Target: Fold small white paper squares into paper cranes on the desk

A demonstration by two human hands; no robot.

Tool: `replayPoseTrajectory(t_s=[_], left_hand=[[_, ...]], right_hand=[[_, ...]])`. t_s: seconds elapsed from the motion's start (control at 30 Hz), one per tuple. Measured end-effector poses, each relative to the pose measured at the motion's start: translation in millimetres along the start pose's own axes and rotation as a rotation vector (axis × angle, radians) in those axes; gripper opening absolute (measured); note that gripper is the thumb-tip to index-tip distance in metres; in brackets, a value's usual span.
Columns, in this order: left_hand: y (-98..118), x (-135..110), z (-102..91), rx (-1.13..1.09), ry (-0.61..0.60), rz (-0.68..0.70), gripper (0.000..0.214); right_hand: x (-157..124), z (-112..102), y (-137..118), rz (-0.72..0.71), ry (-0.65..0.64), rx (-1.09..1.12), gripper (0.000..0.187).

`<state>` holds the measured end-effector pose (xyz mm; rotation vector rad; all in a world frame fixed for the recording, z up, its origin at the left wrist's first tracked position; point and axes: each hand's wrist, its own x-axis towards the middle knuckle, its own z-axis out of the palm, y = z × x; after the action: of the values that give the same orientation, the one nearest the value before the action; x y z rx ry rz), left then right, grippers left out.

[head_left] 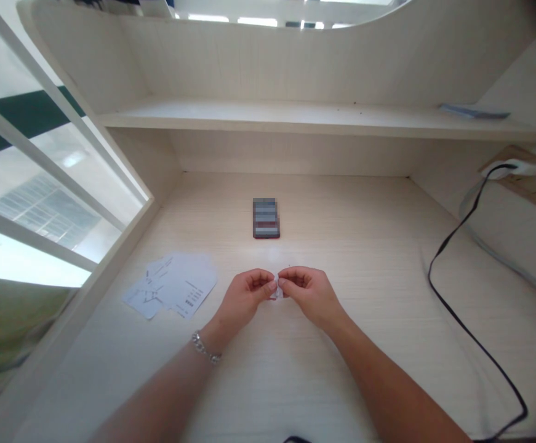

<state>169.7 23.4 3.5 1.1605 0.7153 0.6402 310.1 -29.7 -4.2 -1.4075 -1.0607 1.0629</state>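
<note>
Both hands meet just above the pale wooden desk (369,258), near its middle. My left hand (245,294) and my right hand (308,290) each pinch the same small white piece of paper (276,288) between thumb and fingertips. The paper is folded small and mostly hidden by the fingers. A bracelet sits on my left wrist. A small dark phone-like object (266,218) with a blurred face lies flat on the desk beyond the hands.
Several white printed paper slips (170,285) lie to the left of the hands. A black cable (461,246) runs from a wall socket (521,167) across the desk's right side. A shelf (323,120) spans above, with a flat bluish item (473,111) on it. Window bars stand at left.
</note>
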Motion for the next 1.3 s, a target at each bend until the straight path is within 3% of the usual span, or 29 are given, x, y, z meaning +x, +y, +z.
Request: replayPoseTrajectory(t_s=[0.6, 1.1, 1.3], left_hand=[[-3.5, 0.1, -4.2, 0.151, -0.088, -0.007, 0.016], [-4.6, -0.9, -3.4, 0.225, -0.088, 0.022, 0.016], [-8.1, -1.0, -3.8, 0.212, -0.084, 0.044, 0.021]], right_hand=[[-0.9, -6.3, 0.1, 0.071, -0.098, -0.055, 0.009], [-0.3, -7.0, -8.0, 0.112, -0.157, 0.107, 0.016], [-1.5, -8.2, -9.7, 0.096, -0.148, 0.062, 0.017]])
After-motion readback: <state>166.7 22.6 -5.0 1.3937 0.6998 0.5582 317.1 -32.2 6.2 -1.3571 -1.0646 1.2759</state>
